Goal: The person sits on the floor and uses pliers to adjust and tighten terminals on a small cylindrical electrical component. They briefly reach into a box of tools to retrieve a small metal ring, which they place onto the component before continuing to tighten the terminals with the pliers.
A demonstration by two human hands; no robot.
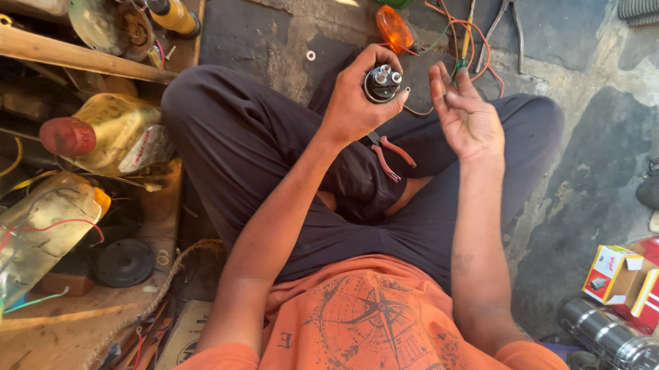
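Black cylindrical part [382, 84], centre top, sits gripped in our left hand [353, 103]; our right hand [463, 117] spreads wide, empty. Our one-handed hold could slip.

Glossy black cylinder [382, 84], shiny metal studs [382, 75]

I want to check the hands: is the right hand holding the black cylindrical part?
No, the left hand grips the black cylindrical part, while the right hand is open and empty beside it.

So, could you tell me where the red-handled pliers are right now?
In the head view the red-handled pliers lie on the person's lap at centre, just below the left hand, which holds a small black cylindrical part.
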